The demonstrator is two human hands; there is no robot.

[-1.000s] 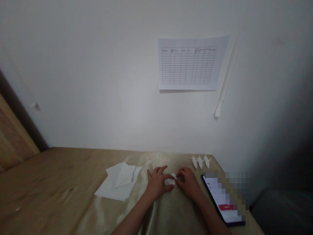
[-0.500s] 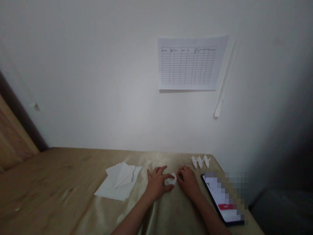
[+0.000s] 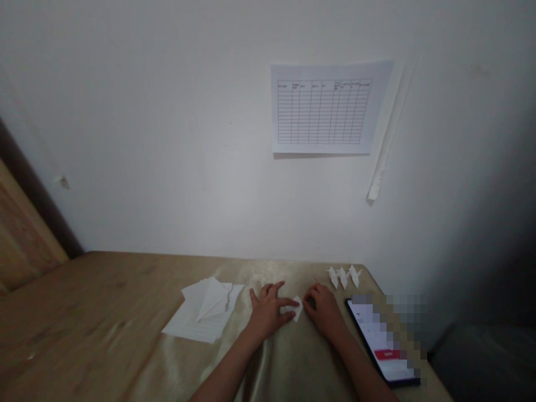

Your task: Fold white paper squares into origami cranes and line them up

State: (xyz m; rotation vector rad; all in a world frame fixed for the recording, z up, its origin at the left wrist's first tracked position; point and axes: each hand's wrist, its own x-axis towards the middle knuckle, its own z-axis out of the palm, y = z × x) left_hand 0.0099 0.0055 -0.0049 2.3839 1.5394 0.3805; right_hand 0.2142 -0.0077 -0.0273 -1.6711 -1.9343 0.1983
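Note:
A small piece of folded white paper [image 3: 297,310] lies on the cloth between my hands. My left hand [image 3: 268,308] has its fingers spread, and the index fingertip rests on the paper's upper part. Its thumb is stretched out by the paper's lower left side. Close to the right edge of the paper is my right hand [image 3: 321,306], its fingers curled inward with thumb and index together. Whether those fingertips touch the paper or pinch anything is too small to tell. Behind that hand stand three small folded paper figures [image 3: 343,277] in a row.
Left of my hands lies a stack of white paper sheets [image 3: 188,321] with a folded sheet [image 3: 215,298] on top. A phone [image 3: 387,368] with a lit screen lies at the right edge of the cloth-covered table [image 3: 104,324]. A printed table sheet [image 3: 322,117] hangs on the wall.
My left index finger has straightened over the paper and the thumb has drawn slightly left, so more of the paper's lower corner shows. My right hand has hardly moved.

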